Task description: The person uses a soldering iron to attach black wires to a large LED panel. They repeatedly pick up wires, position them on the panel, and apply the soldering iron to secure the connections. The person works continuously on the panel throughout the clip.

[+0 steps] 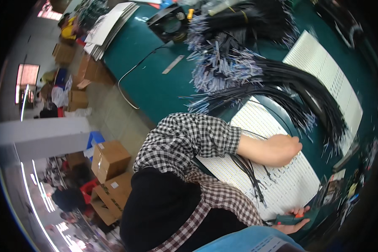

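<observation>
My left hand (pixel 283 150) is curled into a fist over a white board (pixel 296 185) lined with rows of small yellowish dots. What its fingers hold, if anything, is hidden. A thin black wire runs beside that wrist. Several short black wires (pixel 250 172) with stripped ends lie on the board below my left forearm. At the board's near right corner, my right hand (pixel 290 227) is wrapped around a dark green handheld tool (pixel 286 219) with orange-red parts; its exact kind does not show.
Thick bundles of black wires (pixel 298 71) with pale ends cover the far side of the green table (pixel 130 80). Another dotted white board (pixel 323 63) lies partly under them. A black fan (pixel 169 25) stands at the back near stacked white sheets (pixel 109 27). Cardboard boxes (pixel 111 159) stand on the floor.
</observation>
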